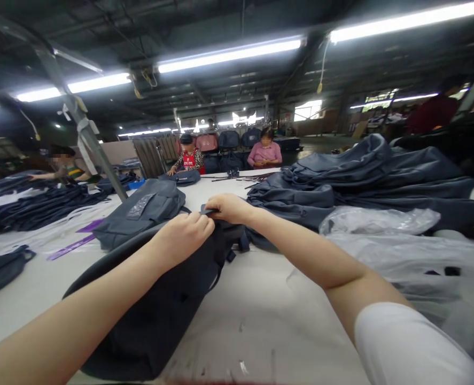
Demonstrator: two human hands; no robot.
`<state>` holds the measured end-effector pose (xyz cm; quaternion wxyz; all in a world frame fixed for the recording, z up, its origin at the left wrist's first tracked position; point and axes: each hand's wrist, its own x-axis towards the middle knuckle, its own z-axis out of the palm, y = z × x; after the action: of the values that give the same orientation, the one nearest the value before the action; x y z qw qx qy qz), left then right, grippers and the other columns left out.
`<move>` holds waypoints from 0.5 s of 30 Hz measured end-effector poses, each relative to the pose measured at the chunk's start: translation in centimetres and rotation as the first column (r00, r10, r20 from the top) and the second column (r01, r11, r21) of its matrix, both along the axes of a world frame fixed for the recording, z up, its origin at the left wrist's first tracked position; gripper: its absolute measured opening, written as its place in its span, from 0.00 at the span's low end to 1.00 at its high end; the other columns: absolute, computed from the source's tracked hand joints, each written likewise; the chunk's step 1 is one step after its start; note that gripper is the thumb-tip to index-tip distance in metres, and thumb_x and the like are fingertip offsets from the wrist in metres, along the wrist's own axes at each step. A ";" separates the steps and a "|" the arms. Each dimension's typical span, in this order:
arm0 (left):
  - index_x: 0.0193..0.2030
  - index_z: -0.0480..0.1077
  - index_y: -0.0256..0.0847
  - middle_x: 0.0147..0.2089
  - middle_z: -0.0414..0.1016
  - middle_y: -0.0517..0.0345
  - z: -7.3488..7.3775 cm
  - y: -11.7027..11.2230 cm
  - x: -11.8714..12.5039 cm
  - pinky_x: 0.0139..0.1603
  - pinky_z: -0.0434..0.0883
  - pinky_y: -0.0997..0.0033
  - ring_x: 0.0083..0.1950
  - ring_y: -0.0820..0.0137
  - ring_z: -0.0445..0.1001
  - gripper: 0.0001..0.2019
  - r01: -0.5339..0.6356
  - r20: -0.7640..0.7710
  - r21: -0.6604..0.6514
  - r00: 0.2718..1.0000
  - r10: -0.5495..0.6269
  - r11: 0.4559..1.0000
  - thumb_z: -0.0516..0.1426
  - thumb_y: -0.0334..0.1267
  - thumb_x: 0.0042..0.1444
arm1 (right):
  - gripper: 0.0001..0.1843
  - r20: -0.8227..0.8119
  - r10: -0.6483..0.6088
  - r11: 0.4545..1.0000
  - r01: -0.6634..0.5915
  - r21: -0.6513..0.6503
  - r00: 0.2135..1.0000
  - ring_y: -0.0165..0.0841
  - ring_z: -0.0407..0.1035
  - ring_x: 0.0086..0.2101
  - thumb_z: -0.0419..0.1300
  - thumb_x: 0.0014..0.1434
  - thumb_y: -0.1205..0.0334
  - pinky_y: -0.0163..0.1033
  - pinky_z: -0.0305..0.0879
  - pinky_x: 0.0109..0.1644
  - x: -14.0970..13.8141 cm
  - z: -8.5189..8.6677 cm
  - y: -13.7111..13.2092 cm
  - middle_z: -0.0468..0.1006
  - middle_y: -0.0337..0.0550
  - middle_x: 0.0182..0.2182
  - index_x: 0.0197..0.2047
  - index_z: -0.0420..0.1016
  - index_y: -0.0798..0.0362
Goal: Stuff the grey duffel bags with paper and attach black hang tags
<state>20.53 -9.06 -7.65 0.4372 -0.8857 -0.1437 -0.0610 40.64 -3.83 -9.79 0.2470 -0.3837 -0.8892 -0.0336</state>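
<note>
A dark navy backpack (160, 315) lies on the white table (261, 321) right in front of me. My left hand (184, 232) is closed in a fist at the backpack's far top edge. My right hand (228, 207) pinches a small dark strap or tab (207, 212) at the same edge, fingers pressed together. The two hands almost touch. What the left fist grips is hidden under its fingers.
A grey-blue backpack (140, 216) lies just behind mine. A tall pile of grey backpacks (360, 182) stands at the right, with clear plastic bags (381, 224) in front. Purple strips (74, 246) lie at left. Three people sit or lean at the far tables.
</note>
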 end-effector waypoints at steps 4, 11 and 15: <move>0.36 0.68 0.39 0.31 0.69 0.54 0.9 -0.4 -1.7 0.30 0.61 0.63 0.33 0.63 0.70 0.09 -0.039 0.058 0.046 0.998 0.037 0.998 0.49 0.26 0.61 | 0.08 -0.033 0.024 0.996 -0.021 0.081 0.999 0.31 0.66 0.33 0.60 0.61 0.59 0.33 0.52 0.34 -1.2 1.7 -0.9 0.75 0.40 0.32 0.37 0.78 0.54; 0.49 0.66 0.39 0.29 0.73 0.57 1.3 -0.9 -4.0 0.31 0.61 0.68 0.30 0.64 0.73 0.12 -0.158 0.569 -0.319 0.756 0.323 0.934 0.49 0.39 0.62 | 0.13 -0.060 0.013 0.988 -0.004 0.152 0.998 0.30 0.66 0.33 0.61 0.61 0.53 0.33 0.51 0.34 -3.3 3.0 -3.2 0.75 0.40 0.32 0.37 0.79 0.54; 0.50 0.67 0.43 0.22 0.67 0.66 -0.4 -0.4 -7.3 0.25 0.59 0.72 0.21 0.70 0.66 0.16 0.012 0.693 -0.643 0.436 0.574 0.766 0.54 0.41 0.54 | 0.14 -0.077 -0.059 0.997 0.062 0.046 0.995 0.30 0.67 0.32 0.62 0.60 0.52 0.33 0.52 0.34 -2.0 1.4 -3.5 0.77 0.40 0.31 0.36 0.80 0.54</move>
<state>13.28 -9.43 -8.07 0.0270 -0.7764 -0.5075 -0.3727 38.62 -7.33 -8.35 0.2884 -0.4054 -0.8661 -0.0480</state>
